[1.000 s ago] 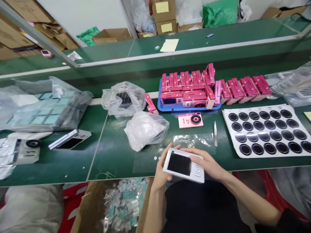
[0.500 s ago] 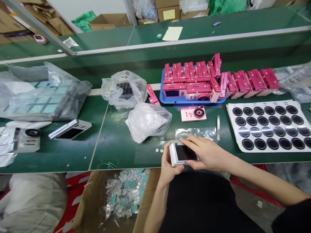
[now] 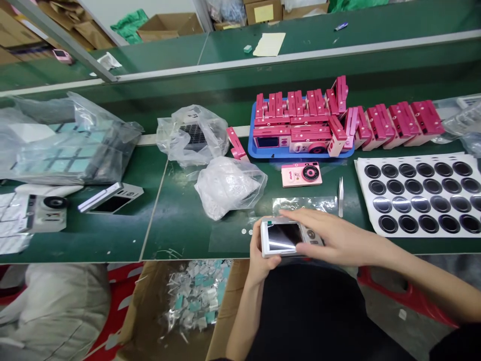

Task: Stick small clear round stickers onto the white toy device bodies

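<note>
White camera body in my hands, at the near edge of the green tabletop

Going left to right, a clear plastic bag lies beyond my left hand, which grips the camera's left edge and underside. My right hand lies open across its top, fingertips at the upper edge. Past them lie steel tweezers, then a sheet of black rings. Farther back, a blue tray holds pink camera shells, with cardboard boxes beyond the tabletop.
</note>
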`<action>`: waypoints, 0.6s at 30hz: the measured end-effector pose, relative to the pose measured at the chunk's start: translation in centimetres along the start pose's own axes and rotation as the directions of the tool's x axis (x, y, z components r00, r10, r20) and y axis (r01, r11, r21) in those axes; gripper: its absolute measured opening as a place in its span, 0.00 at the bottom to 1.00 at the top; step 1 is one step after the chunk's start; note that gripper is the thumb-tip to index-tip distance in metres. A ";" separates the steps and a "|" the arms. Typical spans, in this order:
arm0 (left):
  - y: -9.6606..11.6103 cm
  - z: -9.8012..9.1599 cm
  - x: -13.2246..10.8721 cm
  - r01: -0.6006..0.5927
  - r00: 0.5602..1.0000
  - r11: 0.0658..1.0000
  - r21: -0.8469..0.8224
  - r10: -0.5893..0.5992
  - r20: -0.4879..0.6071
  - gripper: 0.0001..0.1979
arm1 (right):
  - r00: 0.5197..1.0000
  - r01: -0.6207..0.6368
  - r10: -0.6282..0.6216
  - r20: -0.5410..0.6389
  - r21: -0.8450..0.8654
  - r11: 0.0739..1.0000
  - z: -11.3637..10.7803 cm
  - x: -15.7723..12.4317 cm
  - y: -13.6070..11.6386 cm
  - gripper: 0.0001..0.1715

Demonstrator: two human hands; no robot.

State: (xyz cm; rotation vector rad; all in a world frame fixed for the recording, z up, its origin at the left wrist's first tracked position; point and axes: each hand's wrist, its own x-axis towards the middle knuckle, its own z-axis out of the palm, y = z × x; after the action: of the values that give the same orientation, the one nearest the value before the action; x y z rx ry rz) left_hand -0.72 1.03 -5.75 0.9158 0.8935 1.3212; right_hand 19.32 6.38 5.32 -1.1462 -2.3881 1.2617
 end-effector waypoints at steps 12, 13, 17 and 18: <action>0.8 0.0 -0.1 0.019 0.998 0.997 0.071 -0.024 0.064 0.45 | 0.994 -0.099 0.106 -0.030 0.176 0.979 -1.0 1.1 1.3 0.31; 0.8 0.0 -0.2 0.020 0.998 0.997 0.080 -0.025 0.064 0.46 | 0.990 -0.137 0.142 0.002 0.272 0.952 -1.7 1.2 1.5 0.30; 0.8 0.1 -0.3 0.028 0.998 0.998 0.048 -0.031 0.061 0.46 | 0.973 -0.232 0.206 0.106 0.438 0.869 -2.6 1.3 1.9 0.31; 0.8 0.1 -0.3 0.029 0.998 0.999 0.037 -0.031 0.051 0.46 | 0.974 -0.227 0.204 0.101 0.423 0.877 -2.4 1.2 1.9 0.30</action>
State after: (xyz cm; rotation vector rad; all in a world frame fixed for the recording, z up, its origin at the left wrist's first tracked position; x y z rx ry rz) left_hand -0.99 0.79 -4.96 0.9561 0.8906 1.2540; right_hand 20.76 9.35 5.15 -1.2643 -1.8997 1.8014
